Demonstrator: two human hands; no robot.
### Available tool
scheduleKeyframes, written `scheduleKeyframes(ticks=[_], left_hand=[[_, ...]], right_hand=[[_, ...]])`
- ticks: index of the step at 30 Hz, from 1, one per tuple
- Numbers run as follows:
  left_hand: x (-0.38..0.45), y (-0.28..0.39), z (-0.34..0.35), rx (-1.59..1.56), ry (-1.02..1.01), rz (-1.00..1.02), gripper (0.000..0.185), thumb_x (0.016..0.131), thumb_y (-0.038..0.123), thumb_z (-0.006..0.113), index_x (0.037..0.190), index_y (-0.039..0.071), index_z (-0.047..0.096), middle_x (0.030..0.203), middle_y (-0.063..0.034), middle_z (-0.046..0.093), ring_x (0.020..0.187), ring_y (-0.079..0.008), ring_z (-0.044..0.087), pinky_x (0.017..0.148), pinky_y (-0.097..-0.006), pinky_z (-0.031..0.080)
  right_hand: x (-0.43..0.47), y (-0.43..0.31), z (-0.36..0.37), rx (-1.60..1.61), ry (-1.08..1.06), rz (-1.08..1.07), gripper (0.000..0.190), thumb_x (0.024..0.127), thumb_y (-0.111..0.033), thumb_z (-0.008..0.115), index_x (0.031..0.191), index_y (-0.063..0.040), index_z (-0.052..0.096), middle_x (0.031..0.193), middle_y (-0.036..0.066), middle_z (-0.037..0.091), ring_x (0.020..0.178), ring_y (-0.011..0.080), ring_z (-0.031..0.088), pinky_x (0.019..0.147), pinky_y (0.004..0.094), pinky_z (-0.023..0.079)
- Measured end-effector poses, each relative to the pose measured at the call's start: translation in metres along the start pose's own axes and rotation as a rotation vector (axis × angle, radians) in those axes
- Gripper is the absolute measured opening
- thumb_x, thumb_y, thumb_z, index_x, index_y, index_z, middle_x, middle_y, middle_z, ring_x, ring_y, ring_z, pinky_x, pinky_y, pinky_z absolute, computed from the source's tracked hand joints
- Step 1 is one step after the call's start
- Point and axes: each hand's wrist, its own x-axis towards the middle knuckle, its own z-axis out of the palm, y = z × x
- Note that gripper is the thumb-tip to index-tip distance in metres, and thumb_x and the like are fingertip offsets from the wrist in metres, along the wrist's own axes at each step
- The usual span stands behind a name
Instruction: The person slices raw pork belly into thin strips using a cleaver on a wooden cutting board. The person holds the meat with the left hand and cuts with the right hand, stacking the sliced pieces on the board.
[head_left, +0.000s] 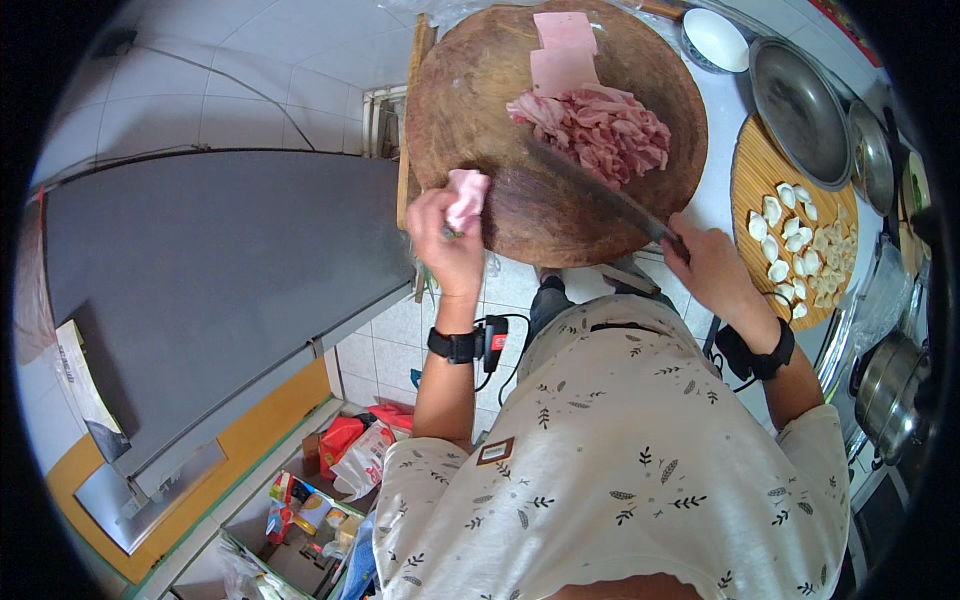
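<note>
My left hand (450, 240) grips a pale pink piece of meat (468, 196) at the near left edge of a round wooden chopping block (465, 105); the hand is slightly blurred. In my right hand (709, 266) is the handle of a cleaver (592, 184). Its dark blade slants up and left across the block, beside the near left side of a heap of sliced raw meat (600, 127). Two flat pink slabs (564, 69), one overlapping the other, lie beyond the heap and seem to be meat too. Fingers hide part of the left piece.
To the right, a round slatted board (750, 172) carries several white dumplings (791, 229) and smaller pale dough pieces. A wok (801, 112) overlaps its far edge. A white bowl (715, 39) stands behind the block. At left is a large grey panel (225, 232).
</note>
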Motion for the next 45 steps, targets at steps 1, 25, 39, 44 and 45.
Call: scheduleKeyframes(ticks=[1, 25, 39, 44, 45], left_hand=[[-0.004, 0.003, 0.005, 0.048, -0.015, 0.055, 0.035, 0.063, -0.012, 0.070, 0.094, 0.004, 0.063, 0.101, -0.0099, 0.063, 0.098, -0.0286, 0.061, 0.088, -0.0361, 0.049], [-0.029, 0.024, 0.039, 0.107, -0.316, 0.088, 0.028, 0.068, 0.007, 0.074, 0.094, 0.000, 0.066, 0.100, -0.0178, 0.054, 0.092, -0.0388, 0.050, 0.082, -0.0482, 0.044], [-0.038, 0.008, 0.046, 0.053, -0.304, 0.005, 0.030, 0.068, 0.009, 0.077, 0.096, 0.002, 0.067, 0.106, -0.0159, 0.056, 0.095, -0.0383, 0.052, 0.083, -0.0471, 0.045], [-0.035, 0.007, 0.045, 0.062, -0.286, -0.043, 0.030, 0.071, 0.009, 0.076, 0.099, 0.002, 0.067, 0.105, -0.0151, 0.057, 0.097, -0.0371, 0.054, 0.083, -0.0460, 0.046], [-0.034, 0.007, 0.045, 0.060, -0.278, -0.040, 0.029, 0.072, 0.009, 0.075, 0.099, 0.002, 0.067, 0.105, -0.0151, 0.058, 0.097, -0.0369, 0.054, 0.083, -0.0458, 0.047]], right_hand=[[0.002, -0.001, -0.003, 0.037, 0.030, 0.051, 0.016, 0.093, -0.014, 0.060, 0.096, -0.002, 0.051, 0.070, 0.023, 0.062, 0.071, 0.0454, 0.062, 0.062, 0.0510, 0.047], [-0.021, -0.029, 0.019, -0.311, -0.096, -0.068, 0.018, 0.093, -0.018, 0.057, 0.102, -0.005, 0.048, 0.075, 0.017, 0.064, 0.065, 0.0376, 0.065, 0.057, 0.0480, 0.051], [0.016, -0.034, 0.027, -0.262, -0.220, -0.055, 0.018, 0.088, -0.009, 0.056, 0.102, 0.000, 0.048, 0.067, 0.017, 0.065, 0.062, 0.0367, 0.067, 0.053, 0.0465, 0.053], [0.067, -0.043, 0.058, -0.230, -0.070, -0.221, 0.019, 0.092, -0.018, 0.056, 0.099, -0.003, 0.047, 0.066, 0.019, 0.063, 0.064, 0.0407, 0.065, 0.057, 0.0515, 0.050], [0.068, -0.043, 0.058, -0.233, -0.070, -0.230, 0.019, 0.091, -0.016, 0.056, 0.099, -0.001, 0.048, 0.066, 0.019, 0.063, 0.064, 0.0401, 0.065, 0.057, 0.0501, 0.052]])
